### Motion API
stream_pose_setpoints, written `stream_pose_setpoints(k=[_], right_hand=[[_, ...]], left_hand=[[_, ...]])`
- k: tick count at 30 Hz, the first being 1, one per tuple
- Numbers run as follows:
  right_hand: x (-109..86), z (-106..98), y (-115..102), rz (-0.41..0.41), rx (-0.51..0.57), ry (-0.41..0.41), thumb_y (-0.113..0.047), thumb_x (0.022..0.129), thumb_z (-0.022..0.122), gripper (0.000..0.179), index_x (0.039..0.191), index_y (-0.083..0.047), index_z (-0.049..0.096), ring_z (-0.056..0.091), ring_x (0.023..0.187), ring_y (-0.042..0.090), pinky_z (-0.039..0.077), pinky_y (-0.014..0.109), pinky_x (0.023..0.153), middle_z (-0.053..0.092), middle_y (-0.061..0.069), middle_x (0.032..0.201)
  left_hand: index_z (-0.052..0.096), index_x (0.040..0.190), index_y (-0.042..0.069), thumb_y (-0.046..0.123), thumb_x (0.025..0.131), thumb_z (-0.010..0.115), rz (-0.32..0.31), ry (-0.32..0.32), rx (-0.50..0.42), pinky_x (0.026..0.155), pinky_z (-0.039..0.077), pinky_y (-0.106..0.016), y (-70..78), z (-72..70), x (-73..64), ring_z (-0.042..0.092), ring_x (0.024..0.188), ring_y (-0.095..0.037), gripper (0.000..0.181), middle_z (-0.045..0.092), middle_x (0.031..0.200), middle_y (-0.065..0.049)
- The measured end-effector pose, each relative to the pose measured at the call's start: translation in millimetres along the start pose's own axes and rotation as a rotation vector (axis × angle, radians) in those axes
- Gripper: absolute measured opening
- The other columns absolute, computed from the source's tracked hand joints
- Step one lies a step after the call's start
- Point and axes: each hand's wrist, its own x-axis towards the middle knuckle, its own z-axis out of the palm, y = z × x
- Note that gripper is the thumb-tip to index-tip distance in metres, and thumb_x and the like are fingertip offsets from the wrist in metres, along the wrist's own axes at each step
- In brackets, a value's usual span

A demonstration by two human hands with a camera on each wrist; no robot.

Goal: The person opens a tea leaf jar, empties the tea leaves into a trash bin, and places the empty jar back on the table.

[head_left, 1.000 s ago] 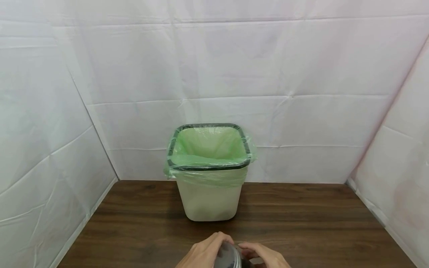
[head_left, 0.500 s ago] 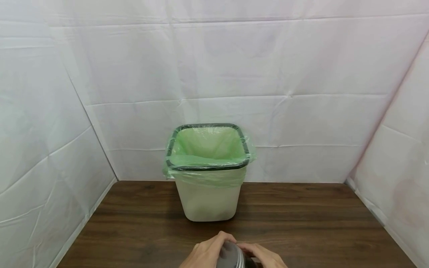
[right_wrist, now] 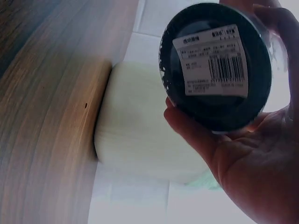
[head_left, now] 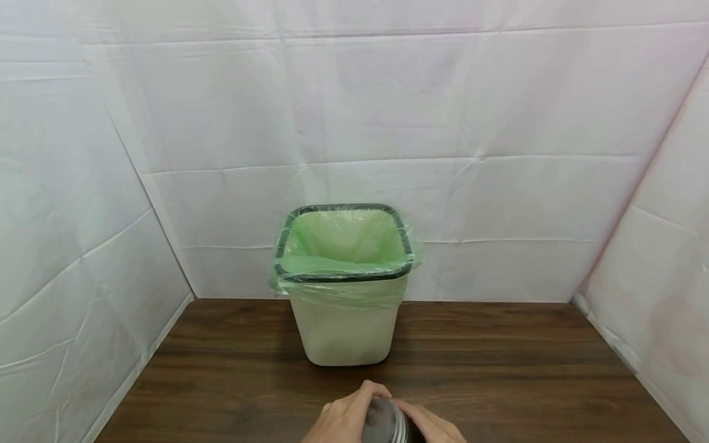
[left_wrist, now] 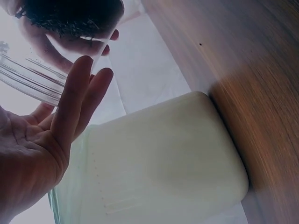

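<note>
White sheets (head_left: 354,111) enclose the left, right and far sides of a brown table (head_left: 498,357). A pale, green-lined bin (head_left: 349,332) stands toward its far side; at the near side the left hand (head_left: 340,417) and right hand (head_left: 434,426) both curl round a tilted jar (head_left: 381,421) between them, gripping it.

A: How's the head view lit?
B: Bright and even. The creased white cloth walls (head_left: 388,111) carry faint pink and green tints; a soft shadow sits beside the pale, green-lined bin (head_left: 349,332).
A: And the wrists?
B: Dimmer, bluish, backlit. The left hand (left_wrist: 46,144) darkens against blown-out white, and light glints on the clear, ribbed-neck jar (left_wrist: 32,81).
A: The right?
B: Shaded palm, blurred small print on the white barcode label (right_wrist: 212,60), pale haze over the dark brown wood-grain table (right_wrist: 56,107).
</note>
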Motion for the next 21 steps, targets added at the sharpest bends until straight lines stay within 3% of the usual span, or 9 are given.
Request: stream_pose_setpoints(k=[3, 7, 13, 17, 21], right_hand=[[1.2, 3, -7, 0.089, -0.044, 0.005, -0.028, 0.091, 0.077, 0.052, 0.134, -0.006, 0.057, 0.066, 0.104, 0.012, 0.056, 0.028, 0.078, 0.068, 0.006, 0.119], [4.5, 7, -19, 0.199, -0.059, 0.058, -0.019, 0.093, 0.072, 0.039, 0.129, -0.008, 0.061, 0.065, 0.097, 0.006, 0.056, 0.028, 0.073, 0.069, 0.001, 0.116], [6.8, 11, -22, 0.178, -0.07, 0.166, -0.011, 0.088, 0.075, 0.036, 0.123, -0.006, 0.064, 0.065, 0.092, 0.004, 0.055, 0.025, 0.07, 0.071, -0.001, 0.11], [6.4, 10, -17, 0.125, -0.045, 0.164, -0.019, 0.088, 0.077, 0.043, 0.125, -0.004, 0.062, 0.066, 0.094, 0.006, 0.054, 0.023, 0.071, 0.07, 0.002, 0.111], [4.8, 6, -6, 0.048, -0.019, 0.159, -0.036, 0.088, 0.077, 0.054, 0.126, -0.002, 0.059, 0.067, 0.097, 0.008, 0.053, 0.02, 0.075, 0.071, 0.006, 0.111]], left_hand=[[0.051, 0.126, 0.018, 0.051, 0.086, 0.075, -0.015, 0.053, 0.007, 0.063, 0.05, -0.022, 3.1, 3.8, 0.5, 0.061, 0.084, -0.001, 0.057, 0.067, 0.107, 0.002], [0.054, 0.122, 0.02, 0.053, 0.088, 0.072, -0.088, 0.129, 0.014, 0.062, 0.051, -0.026, 12.0, 9.9, 1.0, 0.061, 0.079, -0.002, 0.051, 0.067, 0.105, 0.004], [0.058, 0.119, 0.021, 0.059, 0.088, 0.069, -0.141, 0.175, 0.068, 0.06, 0.05, -0.027, 19.3, 13.7, 2.4, 0.056, 0.073, 0.0, 0.05, 0.065, 0.103, 0.009], [0.061, 0.121, 0.023, 0.066, 0.088, 0.064, -0.043, 0.219, 0.134, 0.063, 0.051, -0.027, 15.0, 15.0, 2.4, 0.057, 0.081, 0.0, 0.055, 0.06, 0.109, 0.013], [0.06, 0.13, 0.022, 0.068, 0.094, 0.054, 0.201, 0.295, 0.16, 0.079, 0.054, -0.03, 7.7, 17.3, 2.3, 0.058, 0.103, -0.006, 0.059, 0.059, 0.121, 0.01]])
